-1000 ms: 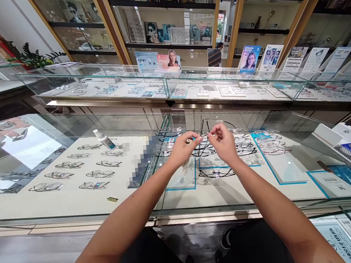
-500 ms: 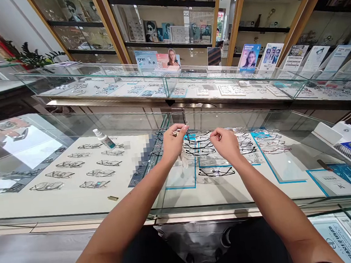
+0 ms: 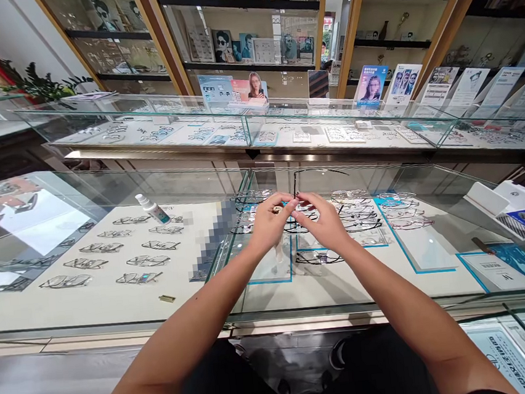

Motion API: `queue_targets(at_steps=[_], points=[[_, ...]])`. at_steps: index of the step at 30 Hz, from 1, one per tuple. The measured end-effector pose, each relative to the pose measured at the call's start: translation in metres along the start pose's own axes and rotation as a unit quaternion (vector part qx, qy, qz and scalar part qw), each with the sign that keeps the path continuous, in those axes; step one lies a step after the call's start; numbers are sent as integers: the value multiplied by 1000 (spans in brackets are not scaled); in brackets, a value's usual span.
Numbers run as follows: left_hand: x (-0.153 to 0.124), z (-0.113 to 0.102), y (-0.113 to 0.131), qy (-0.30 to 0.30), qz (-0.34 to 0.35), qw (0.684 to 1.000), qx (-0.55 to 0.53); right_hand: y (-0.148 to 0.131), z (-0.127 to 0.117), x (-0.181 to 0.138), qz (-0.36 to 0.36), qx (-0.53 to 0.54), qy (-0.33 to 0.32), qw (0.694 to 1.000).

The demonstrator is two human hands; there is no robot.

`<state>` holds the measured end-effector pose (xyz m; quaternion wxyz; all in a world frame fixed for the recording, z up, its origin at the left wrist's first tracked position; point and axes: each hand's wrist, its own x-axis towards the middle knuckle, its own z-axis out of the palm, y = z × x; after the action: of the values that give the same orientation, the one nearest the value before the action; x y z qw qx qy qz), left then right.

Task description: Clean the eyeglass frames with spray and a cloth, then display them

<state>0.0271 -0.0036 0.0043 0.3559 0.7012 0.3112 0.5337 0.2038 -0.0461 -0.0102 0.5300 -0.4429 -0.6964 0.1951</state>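
Note:
Over the glass counter (image 3: 201,328), both my hands meet at a pair of eyeglasses (image 3: 294,183) with dark temples pointing up and away. My left hand (image 3: 268,222) is closed on the frame, with a pale cloth (image 3: 279,252) hanging beneath its fingers. My right hand (image 3: 322,217) pinches at the same spot, its thumb and fingertips touching the left fingers. Most of the front of the glasses is hidden by my fingers. Behind and below, a dark-framed pair (image 3: 319,258) lies in the display under the glass.
A white spray bottle (image 3: 152,209) stands on the counter at left. An open white box (image 3: 519,212) with blue inside sits at right. Rows of glasses (image 3: 152,260) lie under the glass. Across a gap runs another glass display counter (image 3: 169,150) with upright cards.
My right hand has moved left to meet my left hand at the eyeglasses. The left hand and the glasses have shifted slightly right, and the temple now shows between both hands.

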Motion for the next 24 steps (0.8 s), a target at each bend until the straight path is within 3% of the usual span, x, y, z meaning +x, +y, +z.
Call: queue_targets(at_steps=[7,12,16,18,21,24], points=[[3,-3,-3,-7,11,1000,-18,4,4,-1,42,76,-11,996],[2,-3,5,-20,3,1000,-15,1,1,2,21,74,-2,997],[4,-6,8,-16,-66,997,-30,-1,-2,3,-9,51,3,999],[7,-10,7,-44,-118,991,-53,-2,-5,4,-15,41,6,999],[10,-22,9,-141,-193,968,-74,-2,-11,6,-14,26,26,999],[3,-39,19,-241,-227,943,10,-1,-18,10,-11,21,54,998]])
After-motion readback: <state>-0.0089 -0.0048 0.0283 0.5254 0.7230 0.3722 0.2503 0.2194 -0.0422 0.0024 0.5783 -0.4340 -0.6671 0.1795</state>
